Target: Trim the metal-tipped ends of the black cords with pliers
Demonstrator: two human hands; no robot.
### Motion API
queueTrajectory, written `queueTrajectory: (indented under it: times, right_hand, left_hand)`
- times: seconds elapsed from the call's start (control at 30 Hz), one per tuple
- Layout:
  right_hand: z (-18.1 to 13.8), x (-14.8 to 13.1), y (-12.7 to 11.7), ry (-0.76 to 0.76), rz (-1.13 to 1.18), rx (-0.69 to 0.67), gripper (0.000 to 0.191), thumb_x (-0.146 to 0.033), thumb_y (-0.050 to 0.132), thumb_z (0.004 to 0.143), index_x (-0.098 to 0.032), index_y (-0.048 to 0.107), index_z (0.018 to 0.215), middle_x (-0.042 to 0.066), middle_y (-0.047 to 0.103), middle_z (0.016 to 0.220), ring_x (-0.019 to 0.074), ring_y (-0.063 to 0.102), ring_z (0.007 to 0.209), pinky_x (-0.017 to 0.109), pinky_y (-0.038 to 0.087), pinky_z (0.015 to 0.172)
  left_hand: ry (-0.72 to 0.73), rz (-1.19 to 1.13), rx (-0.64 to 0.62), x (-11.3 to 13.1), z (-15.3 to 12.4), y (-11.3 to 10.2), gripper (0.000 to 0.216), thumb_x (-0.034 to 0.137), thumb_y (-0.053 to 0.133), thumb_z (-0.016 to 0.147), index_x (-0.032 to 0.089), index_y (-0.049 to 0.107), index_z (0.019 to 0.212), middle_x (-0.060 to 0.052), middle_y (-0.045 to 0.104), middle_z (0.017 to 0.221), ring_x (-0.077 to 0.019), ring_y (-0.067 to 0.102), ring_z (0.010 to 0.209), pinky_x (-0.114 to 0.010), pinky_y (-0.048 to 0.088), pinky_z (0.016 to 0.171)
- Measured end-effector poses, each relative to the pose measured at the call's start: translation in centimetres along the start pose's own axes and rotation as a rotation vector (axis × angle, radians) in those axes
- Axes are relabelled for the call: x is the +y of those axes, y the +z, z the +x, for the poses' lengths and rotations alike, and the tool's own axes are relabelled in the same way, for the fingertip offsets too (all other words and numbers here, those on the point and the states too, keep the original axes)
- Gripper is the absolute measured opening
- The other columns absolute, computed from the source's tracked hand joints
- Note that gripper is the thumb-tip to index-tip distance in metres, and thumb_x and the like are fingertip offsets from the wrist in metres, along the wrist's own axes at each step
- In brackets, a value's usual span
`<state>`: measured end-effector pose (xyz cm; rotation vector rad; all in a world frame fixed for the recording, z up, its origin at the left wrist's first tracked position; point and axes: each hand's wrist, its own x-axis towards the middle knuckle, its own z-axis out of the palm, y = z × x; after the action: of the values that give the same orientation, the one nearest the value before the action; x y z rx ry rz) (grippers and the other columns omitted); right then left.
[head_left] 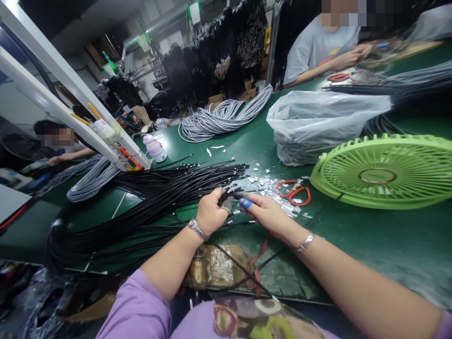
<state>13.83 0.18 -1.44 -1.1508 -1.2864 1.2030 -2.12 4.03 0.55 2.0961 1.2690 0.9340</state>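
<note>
My left hand (210, 213) is closed around the end of a thin black cable (240, 266) that trails back toward my lap. My right hand (266, 213), with blue tape on one fingertip, pinches the tip of that same cable end, the two hands almost touching. Just beyond them a large bundle of black cables (165, 188) fans across the green table (370, 235). Small silvery scraps (268, 186) litter the surface ahead of my fingers. Red-handled scissors (294, 192) lie right of the scraps.
A green fan (384, 172) lies flat at right, behind it a clear plastic bag of cables (318, 125). Grey cable coils (226, 115) sit farther back and another at left (92, 179). One person works at the far right (318, 47), another at the left (60, 146).
</note>
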Motion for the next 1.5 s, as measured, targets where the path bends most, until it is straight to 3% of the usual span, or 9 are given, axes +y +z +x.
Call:
queueTrajectory:
  times: [0.33, 0.53, 0.63, 0.7, 0.8, 0.93, 1.17, 1.37, 1.5]
  right_hand:
    - [0.0, -0.1, -0.2, -0.07, -0.053, 0.019, 0.029, -0.044, 0.057, 0.076, -0.019, 0.072, 0.078, -0.004, 0.037, 0.048, 0.0115, 0.034, 0.049, 0.024, 0.027, 0.045]
    - [0.0, -0.4, -0.4, -0.144, -0.129, 0.034, 0.025, -0.037, 0.054, 0.076, -0.021, 0.073, 0.075, -0.003, 0.041, 0.049, 0.014, 0.039, 0.052, 0.027, 0.035, 0.051]
    - [0.1, -0.5, -0.4, -0.18, -0.177, 0.027, 0.024, -0.034, 0.052, 0.076, -0.022, 0.073, 0.076, -0.001, 0.052, 0.054, 0.0158, 0.046, 0.056, 0.029, 0.041, 0.056]
    - [0.1, -0.4, -0.4, -0.199, -0.206, 0.021, 0.025, -0.033, 0.051, 0.078, -0.022, 0.074, 0.079, 0.0, 0.058, 0.057, 0.0178, 0.052, 0.06, 0.031, 0.044, 0.06]
    - [0.2, -0.3, -0.5, -0.23, -0.248, 0.012, 0.029, -0.034, 0.05, 0.08, -0.022, 0.075, 0.085, 0.001, 0.063, 0.061, 0.0204, 0.059, 0.066, 0.033, 0.049, 0.065]
    - [0.2, 0.0, -0.5, -0.268, -0.307, 0.006, 0.032, -0.035, 0.047, 0.081, -0.021, 0.075, 0.089, 0.003, 0.067, 0.066, 0.022, 0.064, 0.072, 0.035, 0.052, 0.071]
    - [0.5, 0.1, -0.9, -0.294, -0.342, -0.036, 0.034, -0.043, 0.047, 0.083, -0.021, 0.072, 0.089, 0.004, 0.07, 0.074, 0.0223, 0.065, 0.08, 0.034, 0.052, 0.074]
    - [0.8, 0.1, -1.5, -0.204, -0.368, 0.046, 0.042, -0.059, 0.053, 0.079, -0.018, 0.061, 0.074, 0.002, 0.059, 0.063, 0.0153, 0.05, 0.06, 0.026, 0.042, 0.053]
    - [0.3, -0.4, -0.9, -0.201, -0.231, -0.055, 0.047, -0.064, 0.059, 0.074, -0.019, 0.052, 0.062, -0.002, 0.05, 0.056, 0.0112, 0.042, 0.055, 0.024, 0.036, 0.051]
  left_hand:
    - [0.062, 0.026, -0.035, -0.3, -0.1, -0.1, 0.015, 0.032, 0.056, 0.08, 0.018, 0.06, 0.074, 0.0, 0.057, 0.065, -0.0122, 0.047, 0.06, -0.023, 0.039, 0.062]
    - [0.012, -0.24, -0.105, 0.2, 0.5, -0.4, 0.026, 0.042, 0.062, 0.076, 0.016, 0.064, 0.078, -0.001, 0.064, 0.073, -0.013, 0.053, 0.068, -0.024, 0.044, 0.066]
    - [-0.058, -0.424, -0.142, 0.7, 0.9, -0.4, 0.035, 0.049, 0.07, 0.068, 0.015, 0.062, 0.072, -0.001, 0.063, 0.07, -0.0124, 0.053, 0.068, -0.024, 0.045, 0.066]
    - [-0.155, -0.528, -0.177, 0.9, 1.0, -0.5, 0.039, 0.051, 0.073, 0.063, 0.015, 0.06, 0.07, 0.001, 0.057, 0.061, -0.0089, 0.048, 0.058, -0.021, 0.042, 0.057]
    - [-0.347, -0.628, -0.28, 0.8, 1.1, -0.7, 0.045, 0.054, 0.074, 0.058, 0.015, 0.056, 0.07, 0.008, 0.041, 0.044, -0.003, 0.03, 0.039, -0.018, 0.023, 0.04]
    - [-0.481, -0.747, -0.398, 0.6, 1.5, -1.2, 0.046, 0.05, 0.076, 0.053, 0.016, 0.051, 0.071, 0.012, 0.033, 0.04, -0.0008, 0.019, 0.033, -0.017, 0.011, 0.035]
    - [-0.514, -0.825, -0.427, 0.5, 1.6, -1.3, 0.045, 0.045, 0.077, 0.051, 0.017, 0.047, 0.07, 0.012, 0.036, 0.039, -0.0006, 0.021, 0.032, -0.016, 0.011, 0.034]
    - [-0.444, -0.713, -0.444, 1.2, 0.9, -0.9, 0.047, 0.05, 0.079, 0.051, 0.016, 0.05, 0.067, 0.011, 0.036, 0.038, -0.0012, 0.023, 0.032, -0.018, 0.012, 0.034]
    - [-0.393, -0.697, -0.526, 1.5, 0.6, -0.7, 0.048, 0.048, 0.082, 0.049, 0.014, 0.052, 0.065, 0.01, 0.037, 0.04, -0.0009, 0.025, 0.033, -0.018, 0.013, 0.035]
